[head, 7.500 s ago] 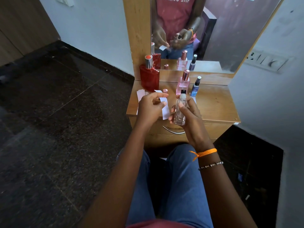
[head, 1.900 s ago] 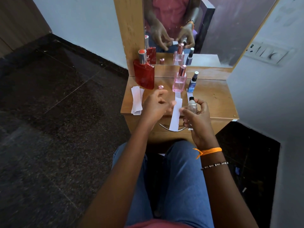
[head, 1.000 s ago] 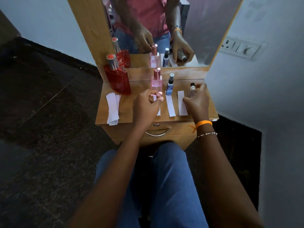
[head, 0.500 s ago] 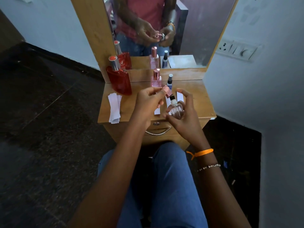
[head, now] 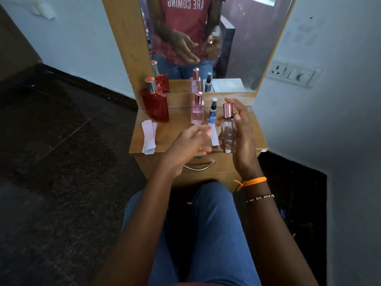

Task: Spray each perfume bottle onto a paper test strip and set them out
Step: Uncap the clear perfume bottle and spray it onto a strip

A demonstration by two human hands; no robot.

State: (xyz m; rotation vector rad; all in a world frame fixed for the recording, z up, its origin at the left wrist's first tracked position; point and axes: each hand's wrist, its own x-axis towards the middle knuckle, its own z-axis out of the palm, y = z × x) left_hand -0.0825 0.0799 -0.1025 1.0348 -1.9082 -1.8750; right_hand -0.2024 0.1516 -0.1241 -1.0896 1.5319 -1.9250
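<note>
Left hand [head: 190, 141] motion-blurred — strip [head: 213, 134] partly hidden behind it

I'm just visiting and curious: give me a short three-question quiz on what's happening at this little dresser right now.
1. True or false: the clear bottle in the right hand has its rose-gold cap on.
2. How many bottles stand on the dresser top?
A. two
B. three
C. five
3. Fill in: the stack of spare paper strips lies in front of the ____ bottle.

Key
1. True. The cap sits on the bottle's neck.
2. B: the red bottle, the pink bottle and the small blue bottle. The mirror only repeats them.
3. Red. The left hand is blurred and appears empty.
</note>
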